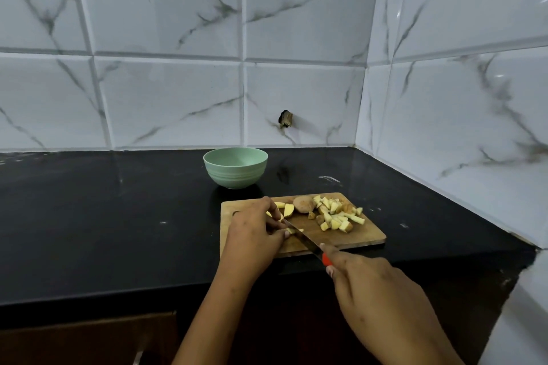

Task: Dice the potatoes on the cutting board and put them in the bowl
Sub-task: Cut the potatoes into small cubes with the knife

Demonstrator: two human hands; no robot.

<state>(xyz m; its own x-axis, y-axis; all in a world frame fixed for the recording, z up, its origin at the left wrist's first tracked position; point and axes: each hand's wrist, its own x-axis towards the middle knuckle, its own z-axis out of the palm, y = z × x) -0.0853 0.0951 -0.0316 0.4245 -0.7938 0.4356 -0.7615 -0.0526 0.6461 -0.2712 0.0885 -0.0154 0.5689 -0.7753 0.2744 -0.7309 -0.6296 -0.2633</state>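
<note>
A wooden cutting board (pixel 350 238) lies on the black counter. A pile of diced potato (pixel 338 215) covers its far right part, beside an uncut brown potato piece (pixel 304 204) and a wedge (pixel 288 210). My left hand (pixel 255 231) pinches a potato strip (pixel 292 230) against the board. My right hand (pixel 367 284) grips the red handle of a knife (pixel 305 239), whose blade lies across that strip. The green bowl (pixel 235 168) stands behind the board; I see nothing inside it.
The black counter (pixel 118 216) runs to the left. Marble-pattern tiled walls close the back and the right side, meeting in a corner (pixel 358 145). The counter's front edge lies just below the board.
</note>
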